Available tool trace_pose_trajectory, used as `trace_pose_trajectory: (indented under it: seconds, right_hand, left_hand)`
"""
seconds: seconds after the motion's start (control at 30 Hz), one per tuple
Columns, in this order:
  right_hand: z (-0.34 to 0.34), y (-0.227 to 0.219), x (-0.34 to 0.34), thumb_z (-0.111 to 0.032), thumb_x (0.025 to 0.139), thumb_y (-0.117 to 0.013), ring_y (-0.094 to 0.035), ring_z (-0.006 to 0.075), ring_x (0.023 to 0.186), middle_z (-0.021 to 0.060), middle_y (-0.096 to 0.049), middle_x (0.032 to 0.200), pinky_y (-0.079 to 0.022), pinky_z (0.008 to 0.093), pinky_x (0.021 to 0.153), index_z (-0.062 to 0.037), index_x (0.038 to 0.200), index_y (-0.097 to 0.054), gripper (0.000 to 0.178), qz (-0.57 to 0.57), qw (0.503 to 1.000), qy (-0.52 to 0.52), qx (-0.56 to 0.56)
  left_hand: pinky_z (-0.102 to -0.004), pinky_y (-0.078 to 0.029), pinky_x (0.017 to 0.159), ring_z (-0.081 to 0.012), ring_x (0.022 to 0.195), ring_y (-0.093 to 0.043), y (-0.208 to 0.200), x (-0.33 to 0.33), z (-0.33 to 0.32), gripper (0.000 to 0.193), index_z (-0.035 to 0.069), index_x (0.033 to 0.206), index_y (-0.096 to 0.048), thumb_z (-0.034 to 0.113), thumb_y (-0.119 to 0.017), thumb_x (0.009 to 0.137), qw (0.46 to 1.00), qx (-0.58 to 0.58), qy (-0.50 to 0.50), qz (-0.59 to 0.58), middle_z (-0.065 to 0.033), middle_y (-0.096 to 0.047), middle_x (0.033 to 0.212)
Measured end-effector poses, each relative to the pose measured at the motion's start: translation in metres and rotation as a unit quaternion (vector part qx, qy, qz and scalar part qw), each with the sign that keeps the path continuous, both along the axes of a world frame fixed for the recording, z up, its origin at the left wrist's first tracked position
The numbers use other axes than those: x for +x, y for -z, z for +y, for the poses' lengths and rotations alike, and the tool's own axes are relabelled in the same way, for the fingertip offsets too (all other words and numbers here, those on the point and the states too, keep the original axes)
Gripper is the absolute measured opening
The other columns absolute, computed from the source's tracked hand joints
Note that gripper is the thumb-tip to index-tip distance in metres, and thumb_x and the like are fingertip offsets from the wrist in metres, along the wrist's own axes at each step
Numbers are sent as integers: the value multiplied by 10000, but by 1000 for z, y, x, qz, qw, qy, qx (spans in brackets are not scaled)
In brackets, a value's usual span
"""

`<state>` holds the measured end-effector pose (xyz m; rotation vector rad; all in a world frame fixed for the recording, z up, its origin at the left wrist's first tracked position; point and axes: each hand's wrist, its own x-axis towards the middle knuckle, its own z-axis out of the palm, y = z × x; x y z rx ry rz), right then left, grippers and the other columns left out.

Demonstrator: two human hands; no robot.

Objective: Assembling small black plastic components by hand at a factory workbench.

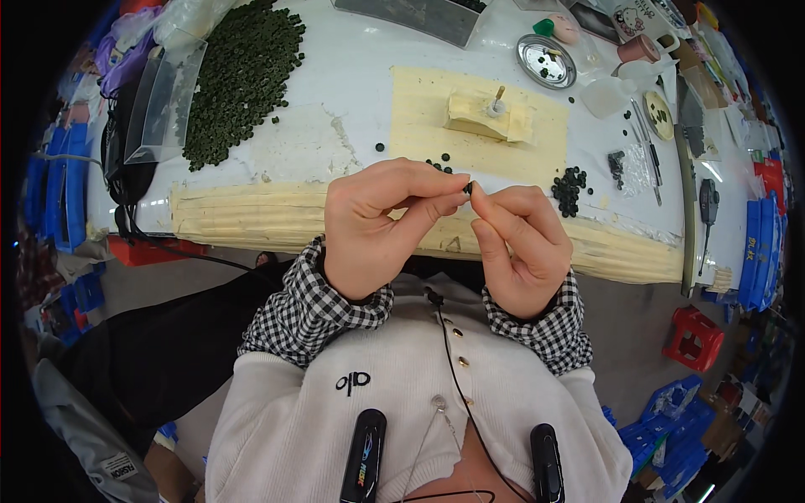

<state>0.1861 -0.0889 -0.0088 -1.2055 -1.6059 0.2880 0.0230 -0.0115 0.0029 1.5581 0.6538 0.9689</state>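
Note:
Above the front edge of the table, my left hand (369,222) pinches a small dark round piece (468,189) between thumb and index finger. My right hand (524,247) is closed, its index fingertip against the same piece from the other side. A few similar dark pieces (445,157) lie on the table just beyond my fingers. Farther right is a small heap of dark round pieces (569,191). A large pile of dark green pieces (239,80) spreads over the table's far left.
Beyond my hands, a yellowish block with an upright pin (478,116) sits on a yellow sheet (411,101). A round metal dish (546,61) and thin tools (650,151) lie to the right. At left stands a clear plastic box (163,105); yellow tape covers the table's front edge (243,210).

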Motion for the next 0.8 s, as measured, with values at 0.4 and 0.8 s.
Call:
trace_pose_trajectory:
  seconds: [0.4, 0.8]
  right_hand:
    - [-2, -1, 1, 52, 816, -661, -566, 166, 765, 86, -606, 917, -473, 250, 666, 0, 1160, -659, 348, 64, 998, -26, -13]
    - [-2, -3, 0, 45, 809, -673, -569, 174, 765, 86, -604, 916, -474, 257, 675, -4, 1155, -663, 349, 46, 998, -29, -13]
  left_hand:
    - [-241, -564, 784, -161, 863, -677, -3, 1, -2, 163, -80, 972, -667, -90, -676, 810, 982, -166, 28, -84, -133, -683, 938]
    - [-227, -536, 730, -143, 830, -657, -2, -4, -2, 170, -51, 967, -691, -97, -678, 804, 994, -93, 26, -60, -121, -676, 928]
